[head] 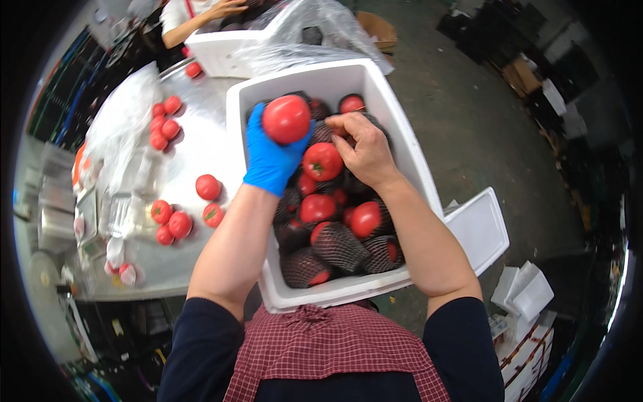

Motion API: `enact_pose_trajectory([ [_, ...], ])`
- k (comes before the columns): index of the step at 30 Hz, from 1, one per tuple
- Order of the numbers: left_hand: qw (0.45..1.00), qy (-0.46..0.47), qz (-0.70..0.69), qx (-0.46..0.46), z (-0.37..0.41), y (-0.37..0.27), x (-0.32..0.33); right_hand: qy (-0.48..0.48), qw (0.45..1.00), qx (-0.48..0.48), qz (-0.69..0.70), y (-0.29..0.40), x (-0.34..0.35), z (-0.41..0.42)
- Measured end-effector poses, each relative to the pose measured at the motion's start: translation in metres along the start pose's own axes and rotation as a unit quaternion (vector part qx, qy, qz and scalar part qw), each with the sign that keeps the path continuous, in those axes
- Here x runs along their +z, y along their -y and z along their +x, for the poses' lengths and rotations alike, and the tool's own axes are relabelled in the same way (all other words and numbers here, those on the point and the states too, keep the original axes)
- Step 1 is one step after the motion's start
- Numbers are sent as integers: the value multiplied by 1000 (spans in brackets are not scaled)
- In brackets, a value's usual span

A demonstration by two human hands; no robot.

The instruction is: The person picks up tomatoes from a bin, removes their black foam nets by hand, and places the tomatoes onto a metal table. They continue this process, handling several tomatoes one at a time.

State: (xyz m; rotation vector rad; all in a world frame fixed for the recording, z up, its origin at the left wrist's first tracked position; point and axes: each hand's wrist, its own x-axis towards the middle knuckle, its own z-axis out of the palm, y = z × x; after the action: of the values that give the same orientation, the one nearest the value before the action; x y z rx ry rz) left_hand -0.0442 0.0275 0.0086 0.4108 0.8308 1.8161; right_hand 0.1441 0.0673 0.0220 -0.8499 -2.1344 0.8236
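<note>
My left hand (pixel 275 158), in a blue glove, holds a red tomato (pixel 286 119) over the far left part of a white foam box (pixel 326 80). Bare, my right hand (pixel 364 148) is over the tomatoes on the box's right side, thumb and forefinger near a dark foam net (pixel 323 131); whether it grips the net I cannot tell. Between and below my hands lies a tomato with a green stem end (pixel 322 162). Many more fill the box, some bare, others wrapped in dark foam nets, such as a netted tomato (pixel 340 247) near the front.
Left of the box, a metal table (pixel 186 161) bears loose tomatoes (pixel 208 187), clear plastic trays (pixel 123 213) and plastic film (pixel 125 110). Beyond, a person's arm (pixel 193 27) reaches over another foam box (pixel 221 53) with plastic film. A white lid (pixel 477 231) is at the right.
</note>
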Motion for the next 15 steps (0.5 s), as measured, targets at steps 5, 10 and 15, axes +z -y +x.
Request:
enact_pose_trajectory([
  [5,971,-38,-191,-139,-5,-7,11,162,973,-7,-162,-16,30,-14],
  [10,964,-8,-215,-157,-2,-3,11,204,950,47,-232,-9,29,-11],
  [15,959,14,-212,-186,-4,-2,18,205,943,59,-256,-19,36,-15],
])
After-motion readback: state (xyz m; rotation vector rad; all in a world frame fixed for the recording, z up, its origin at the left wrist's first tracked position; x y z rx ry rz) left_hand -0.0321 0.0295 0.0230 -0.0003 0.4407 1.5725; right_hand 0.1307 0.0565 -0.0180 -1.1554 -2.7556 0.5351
